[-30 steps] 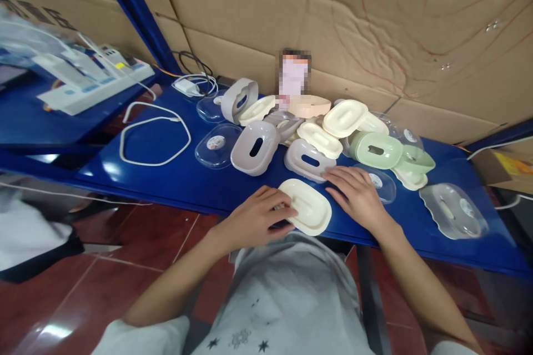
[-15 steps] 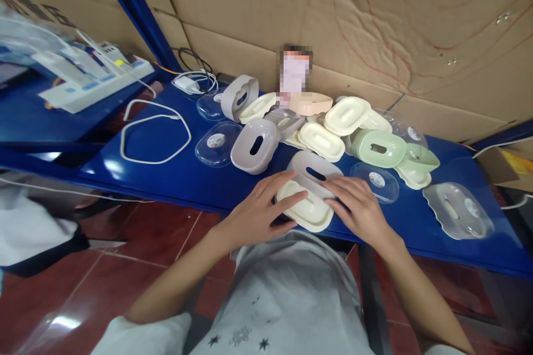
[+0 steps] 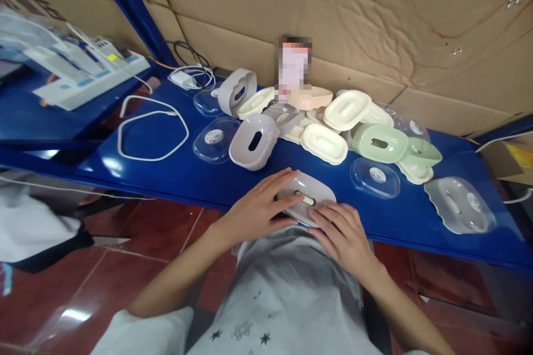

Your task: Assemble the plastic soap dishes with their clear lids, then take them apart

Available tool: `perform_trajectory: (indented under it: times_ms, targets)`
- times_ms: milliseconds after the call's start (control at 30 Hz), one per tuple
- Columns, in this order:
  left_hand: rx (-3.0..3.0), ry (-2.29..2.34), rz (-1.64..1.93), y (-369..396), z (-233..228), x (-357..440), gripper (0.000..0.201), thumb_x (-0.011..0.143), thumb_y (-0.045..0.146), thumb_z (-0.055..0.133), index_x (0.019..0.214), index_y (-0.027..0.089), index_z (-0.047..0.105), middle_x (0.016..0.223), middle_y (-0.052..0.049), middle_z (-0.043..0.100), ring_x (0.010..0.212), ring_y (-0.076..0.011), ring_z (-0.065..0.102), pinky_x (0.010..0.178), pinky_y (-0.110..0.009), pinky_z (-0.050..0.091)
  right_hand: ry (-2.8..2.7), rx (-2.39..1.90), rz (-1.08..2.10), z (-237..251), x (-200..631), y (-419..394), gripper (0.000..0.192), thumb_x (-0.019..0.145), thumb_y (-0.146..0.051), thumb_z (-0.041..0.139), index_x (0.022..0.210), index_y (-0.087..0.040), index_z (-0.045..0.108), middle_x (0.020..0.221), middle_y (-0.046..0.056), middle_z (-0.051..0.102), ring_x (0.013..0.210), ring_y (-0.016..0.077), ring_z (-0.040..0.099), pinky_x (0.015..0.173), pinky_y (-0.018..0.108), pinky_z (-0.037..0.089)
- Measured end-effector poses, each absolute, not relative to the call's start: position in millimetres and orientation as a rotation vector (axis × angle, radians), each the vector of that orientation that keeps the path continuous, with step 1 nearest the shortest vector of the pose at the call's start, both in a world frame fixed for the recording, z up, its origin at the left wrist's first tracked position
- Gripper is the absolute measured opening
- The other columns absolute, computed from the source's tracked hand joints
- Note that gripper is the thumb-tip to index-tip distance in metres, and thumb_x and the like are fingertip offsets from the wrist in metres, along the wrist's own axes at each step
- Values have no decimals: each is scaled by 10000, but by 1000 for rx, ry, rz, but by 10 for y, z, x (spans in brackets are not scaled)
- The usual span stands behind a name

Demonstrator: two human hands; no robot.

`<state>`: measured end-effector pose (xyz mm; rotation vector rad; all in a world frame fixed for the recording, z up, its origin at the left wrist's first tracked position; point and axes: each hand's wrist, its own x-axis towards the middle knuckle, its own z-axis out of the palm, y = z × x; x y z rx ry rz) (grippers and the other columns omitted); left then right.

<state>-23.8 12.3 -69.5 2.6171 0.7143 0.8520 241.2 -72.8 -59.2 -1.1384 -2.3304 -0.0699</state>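
A grey soap dish point(image 3: 318, 184) with a slot in its middle lies at the table's front edge, close to my body. Through its slot shows a cream ridge point(image 3: 307, 198), and the cream piece beneath is otherwise hidden. My left hand point(image 3: 260, 205) grips the dish's left side, thumb lying across the inside near the slot. On the right front rim my right hand point(image 3: 343, 233) holds it, fingers reaching over the edge. Beyond it stand another grey soap dish point(image 3: 255, 141) and a cream oval tray point(image 3: 323, 143).
A green soap dish point(image 3: 381, 143) and clear lids point(image 3: 375, 177) lie to the right. More cream and grey pieces cluster at the back by a propped, blurred phone point(image 3: 293, 64). A white cable loop point(image 3: 154, 158) and power strip point(image 3: 91, 83) are on the left.
The grey dish has come toward me, from behind the cream piece to on top of it. My right hand has moved down and slightly left with it.
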Motion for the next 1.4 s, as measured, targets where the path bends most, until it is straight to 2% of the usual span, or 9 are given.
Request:
perform_trajectory:
  times_ms: [167,333,433,567,733,833,967,1200,1400]
  targets:
    - [2581,678,806,120,-668,-259,551,1015,366,743,1521,291,539,1728,-161,389,1632,-370,350,1245,-633,475,-2423,-1174,-15,-605,2602,-704,543,1071,-307,649,1596,-282,515,1399,89,734,1329,271,657,1164,494,428]
    - [2513,693,757,109,-583,-270,547,949,203,705,1481,277,597,1701,-133,433,1581,-376,421,1248,-617,474,-2069,-1702,-182,-633,3147,-628,624,1089,-435,567,1677,-294,411,1657,161,507,1546,394,445,1205,641,363]
    - [2471,701,723,109,-557,-281,568,940,236,729,1490,282,593,1687,-120,449,1537,-358,464,1237,-578,492,-1938,-1833,-278,-676,3371,-640,569,1083,-470,576,1625,-311,502,1559,161,581,1488,414,483,1189,705,351]
    - [2436,751,697,108,-568,-294,679,960,379,787,1575,309,508,1664,-120,470,1502,-347,487,1242,-570,479,-1942,-1702,-202,-670,3385,-670,448,1029,-449,691,1456,-315,683,1299,131,655,1241,333,633,1107,590,501]
    - [2392,809,652,113,-593,-296,823,952,464,812,1649,334,393,1649,-125,486,1501,-344,500,1254,-571,459,-1817,-1508,-41,-577,3131,-674,443,1018,-311,718,1456,-358,680,1285,97,664,1179,290,682,1028,491,592]
    - [2366,812,658,122,-606,-291,936,941,538,811,1697,331,300,1653,-144,480,1499,-355,508,1244,-572,468,-1970,-1322,50,-558,2900,-689,569,1006,-261,726,1547,-386,600,1302,101,656,1237,316,661,1070,537,583]
    - [2333,801,704,130,-627,-286,984,945,595,785,1726,342,243,1648,-141,494,1492,-360,521,1228,-566,484,-2204,-1153,30,-559,2590,-674,677,1011,-259,720,1640,-353,489,1333,120,632,1330,330,608,1198,615,491]
    - [2307,824,669,139,-640,-280,986,936,667,755,1726,366,248,1621,-141,506,1474,-356,528,1222,-553,479,-2346,-1186,-108,-554,2373,-619,539,1057,-322,673,1579,-305,543,1493,124,650,1407,313,579,1230,582,419]
    - [2332,840,615,138,-646,-281,922,957,687,717,1711,360,299,1655,-131,485,1500,-363,503,1249,-576,434,-2289,-1121,-110,-667,2472,-625,629,1060,-318,669,1653,-283,462,1540,141,626,1499,322,521,1230,568,429]
